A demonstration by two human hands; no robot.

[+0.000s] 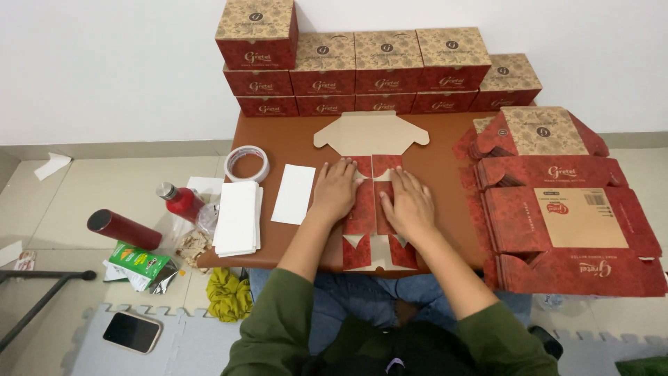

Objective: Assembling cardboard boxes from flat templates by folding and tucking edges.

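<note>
A flat, unfolded red and tan cardboard box blank [371,136] lies on the low brown table [292,143] in front of me. Its side panels are folded inward over the middle. My left hand [335,189] presses flat on the left folded panel, fingers spread. On the right folded panel my right hand [410,203] presses down the same way. The tan lid flaps of the blank stick out beyond my fingers toward the wall.
Finished red boxes [379,69] are stacked along the wall. A pile of flat blanks [563,216] sits at the right. A tape roll [247,162], white card [294,193] and paper stack [237,217] lie left. Bottles, a phone [131,331] and wrappers lie on the floor.
</note>
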